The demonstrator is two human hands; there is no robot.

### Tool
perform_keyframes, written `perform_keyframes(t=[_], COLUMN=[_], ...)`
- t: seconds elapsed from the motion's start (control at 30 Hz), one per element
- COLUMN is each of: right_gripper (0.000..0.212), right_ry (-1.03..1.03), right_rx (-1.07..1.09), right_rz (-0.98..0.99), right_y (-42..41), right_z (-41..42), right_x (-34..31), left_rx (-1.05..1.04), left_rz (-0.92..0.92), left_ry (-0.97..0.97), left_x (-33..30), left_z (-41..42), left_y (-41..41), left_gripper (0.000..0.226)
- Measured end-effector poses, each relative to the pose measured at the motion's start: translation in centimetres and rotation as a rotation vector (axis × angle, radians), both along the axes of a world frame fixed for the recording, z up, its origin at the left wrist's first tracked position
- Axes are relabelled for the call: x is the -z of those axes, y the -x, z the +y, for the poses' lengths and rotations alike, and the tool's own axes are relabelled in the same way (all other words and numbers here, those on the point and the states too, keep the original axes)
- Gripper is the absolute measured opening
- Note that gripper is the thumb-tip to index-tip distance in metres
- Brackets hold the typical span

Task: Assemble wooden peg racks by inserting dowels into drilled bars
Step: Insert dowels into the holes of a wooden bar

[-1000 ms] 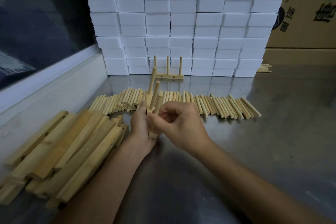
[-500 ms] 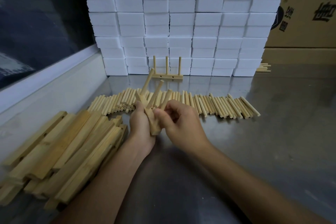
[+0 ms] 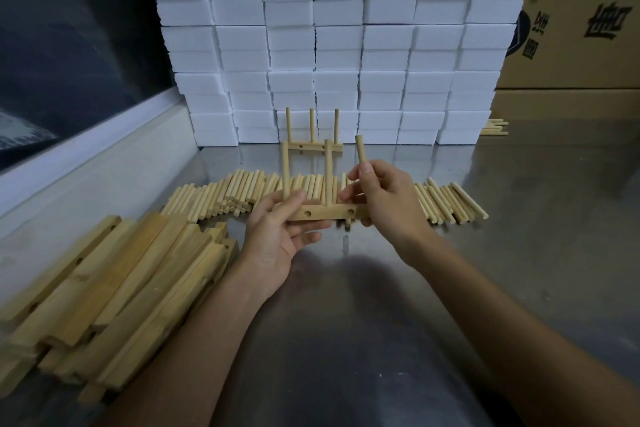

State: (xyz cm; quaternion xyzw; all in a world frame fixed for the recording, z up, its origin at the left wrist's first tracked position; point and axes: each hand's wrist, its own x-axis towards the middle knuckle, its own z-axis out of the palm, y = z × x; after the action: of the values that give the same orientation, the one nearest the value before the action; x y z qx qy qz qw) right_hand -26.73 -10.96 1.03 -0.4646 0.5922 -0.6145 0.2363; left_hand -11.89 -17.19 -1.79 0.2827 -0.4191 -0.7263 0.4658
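One finished peg rack [image 3: 313, 139] w/ three dowels is stood at the counter's [image 3: 519, 218] far edge, against stacked white foam blocks [image 3: 339, 45]. A second drilled bar [image 3: 325, 212] is held above the counter's middle, gripped by the left hand [image 3: 277, 232]; two dowels are seated upright in it. The third dowel [image 3: 361, 149] is pinched in the right hand [image 3: 384, 198] over the bar's right end, apparently not yet fully seated. Left to do: loose dowels [image 3: 242, 191] in a row across mid-counter, approx. a dozen bars [image 3: 114, 288] piled at the left edge. Cardboard boxes [image 3: 581, 28] at far right: contents not visible.
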Motion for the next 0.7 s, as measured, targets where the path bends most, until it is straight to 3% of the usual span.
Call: perform_keyframes(t=[0.2,0.43,0.7], right_gripper=[0.028,0.028,0.032], right_ry=[-0.036,-0.042,-0.047], right_rx=[0.089,0.193,0.170], right_rz=[0.125,0.168,0.126], right_y=[0.0,-0.1,-0.1], right_z=[-0.4,-0.9,-0.7], right_x=[0.9,1.1,1.0], left_rx=[-0.016,-0.021,-0.035], left_rz=[-0.134,-0.110,-0.106], left_ry=[0.064,0.047,0.038], left_x=[0.5,0.6,0.7], left_z=[0.0,0.0,-0.1], left_y=[0.6,0.6,0.6], left_gripper=[0.020,0.019,0.020])
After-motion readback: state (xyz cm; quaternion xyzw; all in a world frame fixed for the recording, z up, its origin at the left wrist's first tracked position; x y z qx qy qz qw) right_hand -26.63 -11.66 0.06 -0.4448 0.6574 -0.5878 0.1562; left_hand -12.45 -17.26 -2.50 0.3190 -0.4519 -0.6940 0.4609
